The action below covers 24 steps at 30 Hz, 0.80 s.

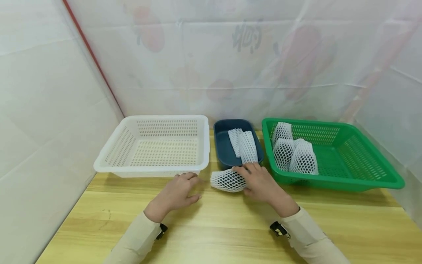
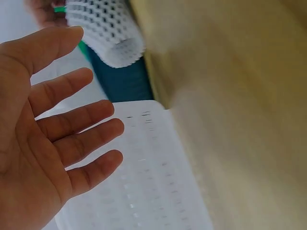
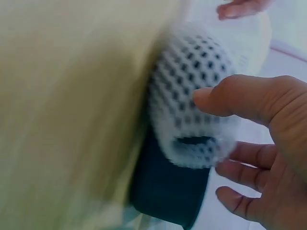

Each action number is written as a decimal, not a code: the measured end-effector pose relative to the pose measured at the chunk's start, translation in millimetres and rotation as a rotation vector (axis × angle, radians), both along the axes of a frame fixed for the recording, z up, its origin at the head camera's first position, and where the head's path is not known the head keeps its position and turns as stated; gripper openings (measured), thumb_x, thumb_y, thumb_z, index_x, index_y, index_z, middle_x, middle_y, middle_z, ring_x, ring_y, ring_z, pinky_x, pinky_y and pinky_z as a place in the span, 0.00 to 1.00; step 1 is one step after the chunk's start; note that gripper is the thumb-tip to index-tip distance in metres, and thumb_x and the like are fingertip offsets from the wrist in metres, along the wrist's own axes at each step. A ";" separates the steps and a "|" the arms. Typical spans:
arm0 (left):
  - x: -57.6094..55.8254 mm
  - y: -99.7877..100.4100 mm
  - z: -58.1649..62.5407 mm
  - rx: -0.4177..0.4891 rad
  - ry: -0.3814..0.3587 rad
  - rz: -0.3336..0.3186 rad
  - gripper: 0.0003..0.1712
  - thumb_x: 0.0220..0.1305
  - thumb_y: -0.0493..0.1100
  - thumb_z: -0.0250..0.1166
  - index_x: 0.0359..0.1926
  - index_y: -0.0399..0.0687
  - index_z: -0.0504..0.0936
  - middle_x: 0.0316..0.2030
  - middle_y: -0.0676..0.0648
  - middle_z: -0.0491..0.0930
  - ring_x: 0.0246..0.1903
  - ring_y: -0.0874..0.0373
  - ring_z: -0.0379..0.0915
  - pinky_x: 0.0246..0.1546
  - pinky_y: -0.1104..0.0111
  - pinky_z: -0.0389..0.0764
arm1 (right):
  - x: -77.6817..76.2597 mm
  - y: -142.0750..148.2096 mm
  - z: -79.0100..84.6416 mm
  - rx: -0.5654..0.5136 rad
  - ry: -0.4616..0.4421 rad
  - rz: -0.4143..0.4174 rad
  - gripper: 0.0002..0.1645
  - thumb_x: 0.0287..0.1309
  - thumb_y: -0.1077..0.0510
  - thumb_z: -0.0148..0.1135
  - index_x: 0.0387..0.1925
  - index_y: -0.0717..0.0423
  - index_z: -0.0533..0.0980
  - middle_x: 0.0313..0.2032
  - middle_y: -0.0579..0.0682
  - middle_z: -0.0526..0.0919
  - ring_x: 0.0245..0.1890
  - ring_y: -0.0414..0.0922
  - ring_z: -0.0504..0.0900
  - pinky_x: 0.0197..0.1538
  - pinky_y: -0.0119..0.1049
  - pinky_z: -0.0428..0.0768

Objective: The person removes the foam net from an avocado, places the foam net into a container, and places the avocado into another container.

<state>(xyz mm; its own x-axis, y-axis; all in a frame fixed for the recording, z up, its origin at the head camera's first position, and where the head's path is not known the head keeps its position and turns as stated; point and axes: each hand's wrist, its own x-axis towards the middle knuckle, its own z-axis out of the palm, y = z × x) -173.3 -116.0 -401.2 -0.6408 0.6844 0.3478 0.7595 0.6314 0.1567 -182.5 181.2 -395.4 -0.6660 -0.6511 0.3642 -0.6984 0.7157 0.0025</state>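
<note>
My right hand (image 1: 260, 183) holds a white foam net sleeve (image 1: 227, 180) between thumb and fingers, just in front of the small dark blue tray (image 1: 225, 146). The sleeve is bulged out, with dark showing through its mesh; the right wrist view shows one open end, and I cannot tell whether anything is inside. My left hand (image 2: 57, 129) is apart from the sleeve, palm bare and fingers spread, near the front of the white basket (image 1: 151, 169). Flatter foam net sleeves (image 1: 248, 146) lie in the blue tray.
On the right stands a green basket (image 1: 343, 183) with several bulged foam net sleeves (image 1: 304, 157) at its left end. Pale sheeting (image 1: 204, 55) hangs behind and at the sides. All the containers stand on a wooden table (image 1: 214, 227).
</note>
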 end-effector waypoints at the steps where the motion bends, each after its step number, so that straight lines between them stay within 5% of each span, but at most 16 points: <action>1: 0.0 0.2 1.2 0.011 0.007 -0.005 0.21 0.51 0.46 0.70 0.45 0.42 0.81 0.41 0.46 0.78 0.38 0.52 0.74 0.35 0.58 0.76 | 0.5 0.8 2.1 -0.006 -0.009 -0.012 0.39 0.34 0.62 0.73 0.54 0.57 0.72 0.43 0.58 0.73 0.43 0.56 0.71 0.33 0.48 0.71; 18: 3.7 1.7 4.9 0.024 -0.031 0.006 0.21 0.53 0.48 0.69 0.46 0.42 0.80 0.42 0.45 0.78 0.40 0.51 0.75 0.39 0.58 0.76 | 4.2 5.9 6.1 -0.012 -0.078 -0.061 0.36 0.36 0.59 0.76 0.52 0.58 0.73 0.40 0.54 0.75 0.38 0.53 0.73 0.31 0.45 0.70; 24: 1.0 9.2 3.5 0.011 -0.084 0.006 0.19 0.56 0.43 0.66 0.47 0.39 0.79 0.43 0.44 0.78 0.41 0.51 0.74 0.40 0.60 0.76 | 5.3 10.7 6.8 -0.040 -0.179 -0.090 0.36 0.40 0.59 0.74 0.55 0.59 0.72 0.43 0.54 0.75 0.40 0.52 0.75 0.36 0.47 0.74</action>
<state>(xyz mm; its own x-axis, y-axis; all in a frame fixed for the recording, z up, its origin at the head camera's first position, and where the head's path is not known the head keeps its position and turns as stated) -172.2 -106.8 -397.7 -0.6724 0.6768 0.2998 0.7393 0.6339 0.2270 -177.2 191.9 -388.5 -0.7770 -0.5735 0.2596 -0.6186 0.7720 -0.1458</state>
